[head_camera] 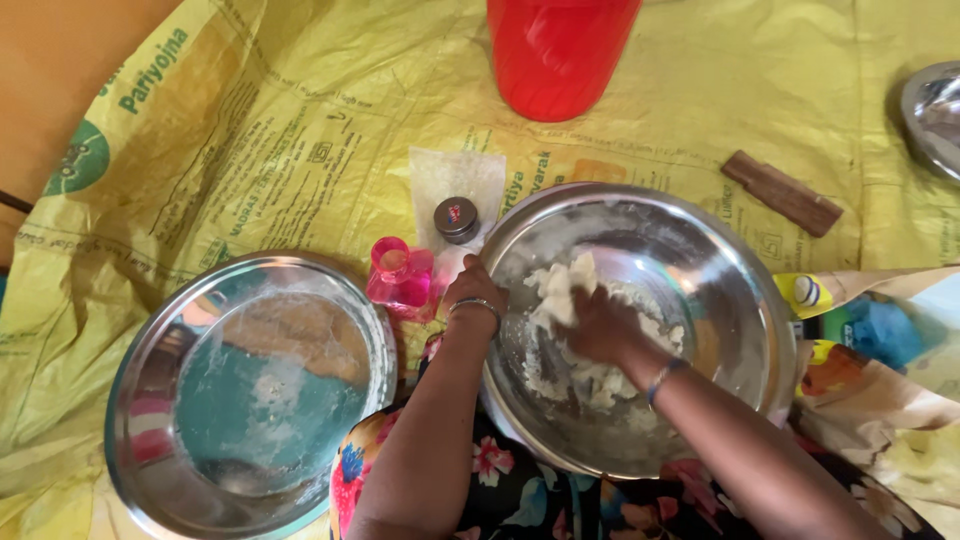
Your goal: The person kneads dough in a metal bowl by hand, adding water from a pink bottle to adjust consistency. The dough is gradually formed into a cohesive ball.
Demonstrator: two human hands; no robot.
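- My right hand (600, 325) is down in the steel bowl (735, 265), fingers closed around a lump of the pale dough (562, 290) — the rest is smeared over the bowl's bottom.
- My left hand (475, 290) grips the bowl's left rim, fingers curled over it.
- The bowl sits on the yellow plastic sheet (300, 120) near its front edge — empty steel plate (250, 390) to the left, small pink bottle (400, 275) in between.
- Red jar (555, 50) stands at the sheet's far edge.
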